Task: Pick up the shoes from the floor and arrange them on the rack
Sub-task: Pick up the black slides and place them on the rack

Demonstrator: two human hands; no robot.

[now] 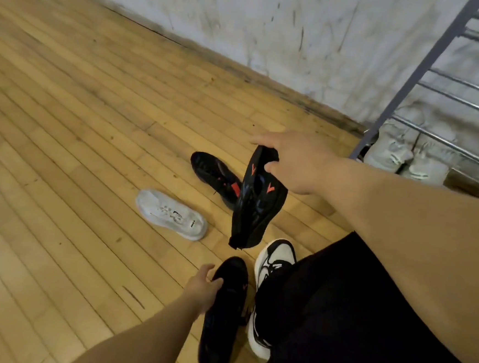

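Wood floor (80, 117), narrow yellowish planks running diagonally, scuffed, with dark marks and one short dark scratch near the lower middle. A dark, dirty strip runs where the floor meets the wall. Wall (274, 20) is whitish with a marbled look, grey streaks and smudges.

Shoe rack (431, 61) at the upper right: grey-blue slanted side post, shiny metal bars across in several tiers. A pair of pale grey shoes (406, 157) sits at the bottom of the rack, toes toward the camera, side by side and touching.

Right hand (294, 160) pinches a black shoe with red marks (257, 200) at its top end, thumb on one side and fingers curled over the other; the shoe hangs in the air, long axis pointing down, clear of the floor. Left hand (201, 287) is closed on the edge of a plain black shoe (222, 317), fingers wrapped over its rim, thumb out on the left; cannot tell if this shoe is lifted or touching the floor.

Second black shoe with red marks (215, 176) lies on the floor, partly behind the hanging one. White shoe (172, 213) lies on the floor to its left, apart from it, top up. Black-and-white sneaker (271, 269) is worn on the person's foot, just right of the plain black shoe, under a black trouser leg (336, 318).
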